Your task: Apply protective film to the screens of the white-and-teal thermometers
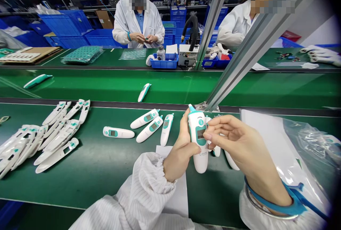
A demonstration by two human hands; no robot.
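My left hand is closed around a white and teal ear thermometer, held upright above the bench with its probe tip up and its small display facing me. My right hand is at the right edge of that display, thumb and fingertips pinched together; whatever is between them is hidden. Behind the right fingers, more white and teal parts show partly. Left of my hands lie several similar thermometers on the green bench, among them one on its side and one closest to my left hand.
White shell halves are heaped at the left. A green conveyor belt carries thermometers, one of them mid-belt. A metal post slants up at the right, near plastic bags. Paper lies under my forearm. Two co-workers sit opposite.
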